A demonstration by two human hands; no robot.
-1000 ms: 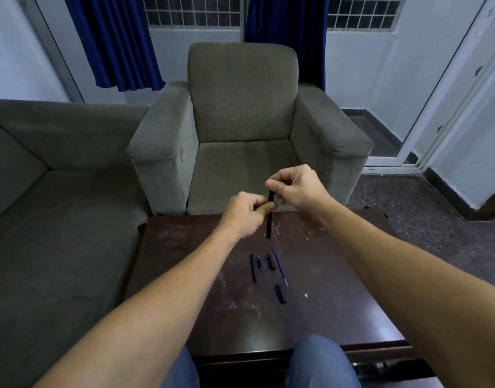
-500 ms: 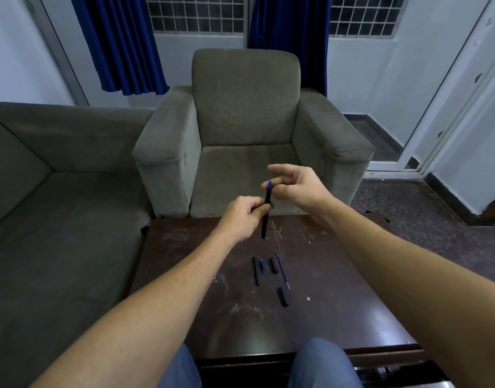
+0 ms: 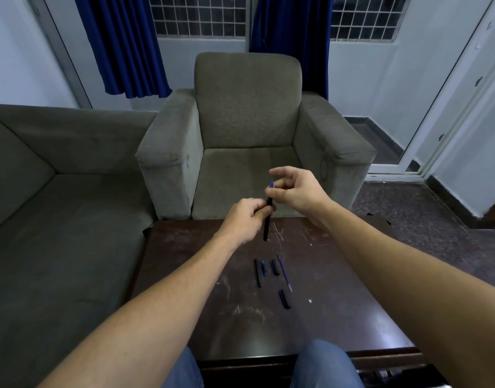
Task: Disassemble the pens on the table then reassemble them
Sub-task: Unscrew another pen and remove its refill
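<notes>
My left hand (image 3: 244, 217) grips a black pen barrel (image 3: 266, 222), held nearly upright above the far part of the dark wooden table (image 3: 338, 289). A blue refill (image 3: 271, 185) sticks out of the barrel's top, and my right hand (image 3: 295, 190) pinches it between thumb and fingers, the other fingers spread. On the table lie loose pen parts: a long black barrel (image 3: 258, 273), a short blue piece (image 3: 264, 268), a short black piece (image 3: 274, 266), a thin blue refill (image 3: 284, 276) and another black piece (image 3: 284, 299) nearer me.
A grey armchair (image 3: 249, 130) stands just beyond the table, and a grey sofa (image 3: 58, 177) runs along the left. My knees in jeans (image 3: 324, 362) are at the table's near edge. A glass door (image 3: 450, 107) is at the right.
My right hand has lifted off the top of the pen and opened out, and the blue refill now shows above the barrel. The left hand keeps its grip.
</notes>
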